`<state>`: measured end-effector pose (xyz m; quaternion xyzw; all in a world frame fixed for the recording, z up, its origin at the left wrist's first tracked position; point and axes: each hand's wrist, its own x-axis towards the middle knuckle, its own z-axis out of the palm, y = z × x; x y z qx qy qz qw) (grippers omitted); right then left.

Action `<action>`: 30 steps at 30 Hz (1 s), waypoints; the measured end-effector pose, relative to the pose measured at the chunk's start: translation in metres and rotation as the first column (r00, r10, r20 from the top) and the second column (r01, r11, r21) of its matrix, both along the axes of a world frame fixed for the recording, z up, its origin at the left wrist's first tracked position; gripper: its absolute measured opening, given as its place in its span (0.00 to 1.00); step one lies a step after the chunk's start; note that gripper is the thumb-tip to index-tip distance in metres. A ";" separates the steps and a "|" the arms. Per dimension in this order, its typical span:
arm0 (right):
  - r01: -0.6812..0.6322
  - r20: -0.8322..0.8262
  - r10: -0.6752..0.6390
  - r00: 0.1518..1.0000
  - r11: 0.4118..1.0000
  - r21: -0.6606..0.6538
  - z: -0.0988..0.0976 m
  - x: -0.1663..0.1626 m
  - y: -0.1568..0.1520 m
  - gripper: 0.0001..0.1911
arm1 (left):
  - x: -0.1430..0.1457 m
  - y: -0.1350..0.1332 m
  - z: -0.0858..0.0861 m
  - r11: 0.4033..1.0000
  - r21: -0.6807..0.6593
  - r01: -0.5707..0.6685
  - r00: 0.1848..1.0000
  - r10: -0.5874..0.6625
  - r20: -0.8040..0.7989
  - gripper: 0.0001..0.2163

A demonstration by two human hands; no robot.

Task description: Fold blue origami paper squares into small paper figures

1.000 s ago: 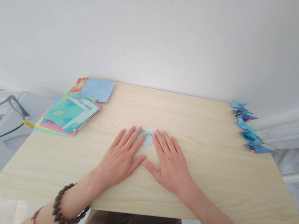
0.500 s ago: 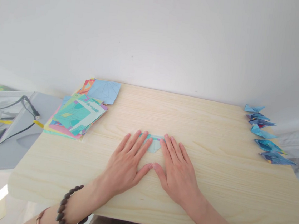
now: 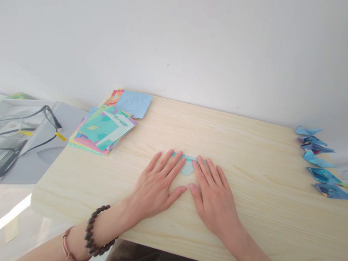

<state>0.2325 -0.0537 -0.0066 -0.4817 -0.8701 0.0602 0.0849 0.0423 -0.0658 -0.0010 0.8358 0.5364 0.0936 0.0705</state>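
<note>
A small folded piece of light-blue and teal paper (image 3: 187, 168) lies flat on the wooden table (image 3: 252, 156), partly hidden under my fingers. My left hand (image 3: 156, 187) rests flat over its left side, fingers stretched out and pressing near its top edge. Over the right side lies my right hand (image 3: 215, 192), also flat with the fingers extended. The two thumbs point toward each other with a narrow gap between them. Neither hand grips anything.
Patterned paper sheets (image 3: 105, 129) are piled at the table's left, beside a light-blue sheet (image 3: 135, 103). Several folded blue paper figures (image 3: 318, 159) line the right edge. Left of the table stands an open box (image 3: 40, 148) with black cables (image 3: 8, 119). A wall (image 3: 203, 41) rises behind.
The whole view has shifted, so the table and papers appear further right. My thumbs have drawn slightly apart; both hands stay flat on the folded paper.
</note>
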 end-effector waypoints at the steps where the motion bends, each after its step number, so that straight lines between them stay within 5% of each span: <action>1: 0.014 -0.010 -0.014 1.000 1.000 0.006 -0.001 0.000 0.000 0.27 | 0.000 0.000 0.000 1.000 -0.001 -0.003 1.000 0.003 0.005 0.28; 30: 0.089 -0.132 -0.081 0.988 0.995 0.050 -0.001 0.001 0.003 0.24 | 0.000 0.002 0.002 0.998 0.056 0.000 1.000 0.000 -0.009 0.23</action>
